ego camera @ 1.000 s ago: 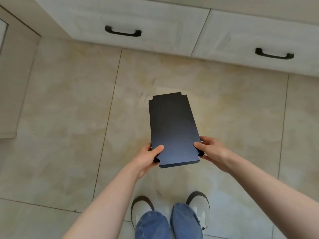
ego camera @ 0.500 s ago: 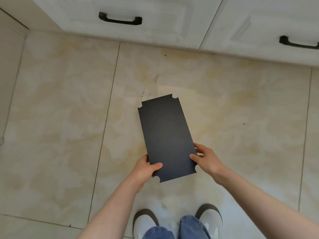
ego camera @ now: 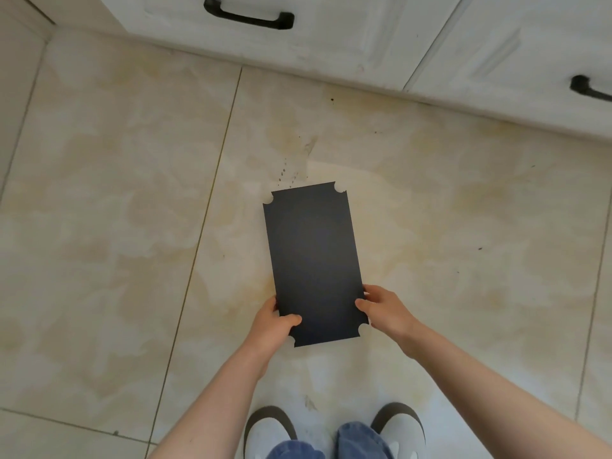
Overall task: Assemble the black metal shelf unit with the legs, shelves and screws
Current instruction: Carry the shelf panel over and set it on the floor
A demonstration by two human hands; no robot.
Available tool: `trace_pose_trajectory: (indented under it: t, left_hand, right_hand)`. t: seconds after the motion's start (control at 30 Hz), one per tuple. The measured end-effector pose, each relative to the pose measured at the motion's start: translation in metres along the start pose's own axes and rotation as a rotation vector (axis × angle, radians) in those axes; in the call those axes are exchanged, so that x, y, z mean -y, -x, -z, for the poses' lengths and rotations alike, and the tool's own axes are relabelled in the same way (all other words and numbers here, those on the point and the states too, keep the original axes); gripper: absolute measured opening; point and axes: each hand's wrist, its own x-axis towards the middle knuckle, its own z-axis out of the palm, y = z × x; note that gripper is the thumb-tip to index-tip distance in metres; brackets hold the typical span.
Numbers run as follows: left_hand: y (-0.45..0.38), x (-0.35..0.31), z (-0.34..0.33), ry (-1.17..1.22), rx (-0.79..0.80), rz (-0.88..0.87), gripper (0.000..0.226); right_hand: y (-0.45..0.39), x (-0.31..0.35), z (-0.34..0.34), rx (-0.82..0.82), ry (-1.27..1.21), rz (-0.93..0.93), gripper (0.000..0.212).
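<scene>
Held flat above the tiled floor, black shelf panel, long axis running away from the body, round notches at all four corners. Left hand gripping the near left edge, thumb curled over the top face; right hand pinching the near right edge, fingers wrapped round it. Far short edge free, well short of the white drawer fronts with black handles. Bare tile on both sides of the panel. Shoes below, near the bottom edge.
</scene>
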Motion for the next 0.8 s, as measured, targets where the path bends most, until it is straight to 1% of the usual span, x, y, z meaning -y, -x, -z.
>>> trace_pose_trajectory:
  t: [0.13, 0.2, 0.27, 0.33, 0.5, 0.6, 0.7, 0.8]
  left_hand:
    - [0.031, 0.001, 0.010, -0.074, -0.039, 0.002, 0.058]
    - [0.053, 0.001, 0.016, -0.090, -0.053, -0.007, 0.055]
    - [0.080, 0.000, 0.023, -0.108, -0.088, -0.068, 0.043]
    - [0.112, -0.004, 0.027, -0.130, -0.118, -0.167, 0.034]
    - [0.202, -0.028, 0.039, -0.166, -0.132, -0.301, 0.029]
    - [0.271, -0.046, 0.051, -0.119, -0.159, -0.343, 0.029]
    - [0.343, -0.054, 0.061, -0.007, -0.230, -0.378, 0.029]
    - [0.421, -0.053, 0.063, 0.104, -0.286, -0.391, 0.029]
  right_hand:
    - [0.032, 0.002, 0.003, -0.065, 0.150, -0.030, 0.050]
    - [0.056, 0.006, 0.005, -0.078, 0.200, -0.017, 0.050]
    - [0.085, 0.014, 0.009, -0.094, 0.261, 0.008, 0.047]
    - [0.117, 0.024, 0.014, -0.115, 0.308, 0.057, 0.044]
    - [0.209, 0.069, 0.019, -0.129, 0.396, 0.207, 0.037]
    - [0.279, 0.100, 0.018, -0.126, 0.445, 0.310, 0.036]
    - [0.348, 0.126, 0.011, -0.128, 0.445, 0.411, 0.033]
    - [0.419, 0.144, 0.000, -0.074, 0.471, 0.514, 0.032]
